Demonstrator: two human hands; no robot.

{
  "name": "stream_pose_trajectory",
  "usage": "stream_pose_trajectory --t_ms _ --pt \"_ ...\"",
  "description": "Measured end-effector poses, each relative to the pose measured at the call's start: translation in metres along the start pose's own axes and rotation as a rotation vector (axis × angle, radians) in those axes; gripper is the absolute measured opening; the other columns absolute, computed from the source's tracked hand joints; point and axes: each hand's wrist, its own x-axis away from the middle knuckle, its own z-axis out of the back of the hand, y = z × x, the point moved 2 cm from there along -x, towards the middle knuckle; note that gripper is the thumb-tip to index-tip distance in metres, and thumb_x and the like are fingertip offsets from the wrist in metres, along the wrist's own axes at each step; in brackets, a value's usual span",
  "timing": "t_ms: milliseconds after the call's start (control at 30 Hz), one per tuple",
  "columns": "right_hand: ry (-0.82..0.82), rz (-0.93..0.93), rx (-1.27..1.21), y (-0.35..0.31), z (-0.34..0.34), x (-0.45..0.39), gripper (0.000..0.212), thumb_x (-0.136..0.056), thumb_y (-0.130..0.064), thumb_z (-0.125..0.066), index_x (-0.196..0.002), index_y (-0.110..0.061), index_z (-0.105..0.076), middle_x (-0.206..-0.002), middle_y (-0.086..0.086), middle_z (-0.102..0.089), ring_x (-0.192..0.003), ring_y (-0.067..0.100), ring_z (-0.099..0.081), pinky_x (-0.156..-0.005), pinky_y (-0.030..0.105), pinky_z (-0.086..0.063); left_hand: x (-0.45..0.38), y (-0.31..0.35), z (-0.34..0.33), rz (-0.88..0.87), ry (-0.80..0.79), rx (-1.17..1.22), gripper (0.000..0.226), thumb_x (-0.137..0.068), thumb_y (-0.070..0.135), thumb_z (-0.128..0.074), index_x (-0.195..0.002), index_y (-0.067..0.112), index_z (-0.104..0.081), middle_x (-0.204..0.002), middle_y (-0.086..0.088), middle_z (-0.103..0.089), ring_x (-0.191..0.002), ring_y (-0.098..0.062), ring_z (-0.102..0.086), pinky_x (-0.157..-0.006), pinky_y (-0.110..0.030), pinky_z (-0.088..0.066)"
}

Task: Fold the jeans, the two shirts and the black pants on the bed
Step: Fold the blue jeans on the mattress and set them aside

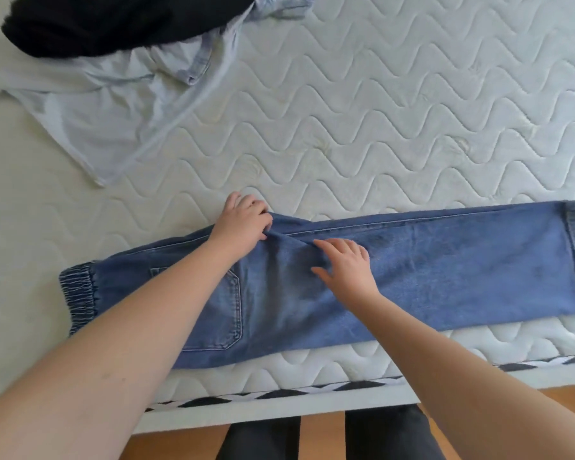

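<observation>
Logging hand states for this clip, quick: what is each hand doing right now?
Left hand: pinches the crotch fold of the jeans.
Right hand: open, fingers flat on the jeans.

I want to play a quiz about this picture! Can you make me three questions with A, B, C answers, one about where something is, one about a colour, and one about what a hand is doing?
1. Where does the jeans' waistband lie?
A. at the left end
B. at the right end
C. under the black pants

2. What colour is the floor by the bed?
A. grey
B. orange-brown
C. green

3. What is the left hand doing?
A. pinching the denim
B. lying flat
C. hanging in the air

Answers:
1 A: the gathered waistband of the jeans is at the left end.
2 B: the floor looks orange-brown.
3 A: the left hand pinches a fold at the far edge; the right hand rests flat.
</observation>
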Motion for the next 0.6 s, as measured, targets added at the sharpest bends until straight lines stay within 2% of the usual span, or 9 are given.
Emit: stream_pose_trajectory --t_ms 33,100,200,300,400,467,533,600 --pt "0.001 0.01 0.034 -0.003 -0.001 -0.006 0.049 -0.086 -0.034 -0.072 -0.131 -0.022 -0.059 -0.123 0.002 -0.059 -0.119 0.029 -0.049 -0.106 0.04 -0.026 -0.004 -0.001 0.003 0.011 -0.049 -0.005 0.019 -0.08 0.037 -0.074 -0.091 0.026 -0.063 -0.109 0.006 -0.059 -0.118 -0.019 -0.048 -0.11 -0.042 -0.011" --pt "0.023 0.006 0.076 -0.008 -0.002 -0.02 0.037 -0.085 -0.035 -0.072 -0.119 -0.022 -0.066 -0.115 0.003 -0.058 -0.113 0.029 -0.047 -0.102 0.037 -0.024 -0.011 -0.007 0.01 0.032 -0.094 0.015 0.02 -0.086 0.039 -0.068 -0.088 0.028 -0.052 -0.103 0.009 -0.059 -0.112 -0.015 -0.05 -0.111 -0.04 -0.011" --pt "0.013 -0.053 0.051 -0.014 0.002 -0.041 0.019 -0.09 -0.036 -0.066 -0.101 -0.021 -0.067 -0.111 0.0 -0.057 -0.109 0.026 -0.046 -0.091 0.033 -0.025 -0.013 -0.017 0.016 0.053 -0.077 0.082 0.025 -0.088 0.036 -0.066 -0.084 0.026 -0.043 -0.094 0.006 -0.064 -0.095 -0.02 -0.058 -0.101 -0.035 -0.026" --pt "-0.034 -0.068 0.07 -0.018 0.009 -0.056 0.018 -0.093 -0.037 -0.061 -0.1 -0.021 -0.06 -0.1 -0.003 -0.065 -0.102 0.023 -0.053 -0.081 0.033 -0.027 -0.016 -0.022 0.02 0.077 -0.017 0.088 0.022 -0.086 0.035 -0.069 -0.09 0.024 -0.05 -0.098 0.006 -0.065 -0.096 -0.02 -0.057 -0.087 -0.033 -0.029" --pt "-0.026 -0.075 0.1 -0.015 0.011 -0.065 0.021 -0.092 -0.04 -0.061 -0.099 -0.02 -0.06 -0.096 -0.001 -0.066 -0.097 0.024 -0.056 -0.081 0.035 -0.03 -0.019 -0.021 0.015 0.14 0.033 0.165 0.021 -0.089 0.027 -0.067 -0.109 0.024 -0.062 -0.114 0.006 -0.061 -0.112 -0.021 -0.053 -0.093 -0.035 -0.031" --pt "-0.03 -0.067 0.11 -0.011 0.008 -0.072 0.025 -0.091 -0.043 -0.062 -0.099 -0.019 -0.06 -0.097 0.001 -0.066 -0.096 0.025 -0.057 -0.082 0.035 -0.032 -0.02 -0.023 0.009 0.237 0.078 0.23 0.017 -0.093 0.027 -0.062 -0.108 0.021 -0.066 -0.114 0.001 -0.058 -0.113 -0.024 -0.051 -0.093 -0.035 -0.033" --pt "-0.048 -0.065 0.089 -0.005 0.004 -0.078 0.028 -0.089 -0.044 -0.064 -0.097 -0.017 -0.059 -0.097 0.003 -0.065 -0.094 0.026 -0.058 -0.081 0.035 -0.034 -0.02 -0.03 0.001 0.356 0.101 0.341 0.027 -0.09 0.038 -0.065 -0.11 0.021 -0.066 -0.114 -0.003 -0.056 -0.112 -0.026 -0.05 -0.093 -0.037 -0.038" --pt "-0.055 -0.059 0.065 0.0 -0.001 -0.082 0.03 -0.089 -0.043 -0.065 -0.095 -0.015 -0.058 -0.096 0.005 -0.063 -0.092 0.028 -0.058 -0.081 0.036 -0.035 -0.016 -0.036 -0.007 0.424 0.015 0.511 0.044 -0.082 0.047 -0.073 -0.116 0.021 -0.063 -0.117 -0.004 -0.058 -0.113 -0.025 -0.053 -0.095 -0.038 -0.043"
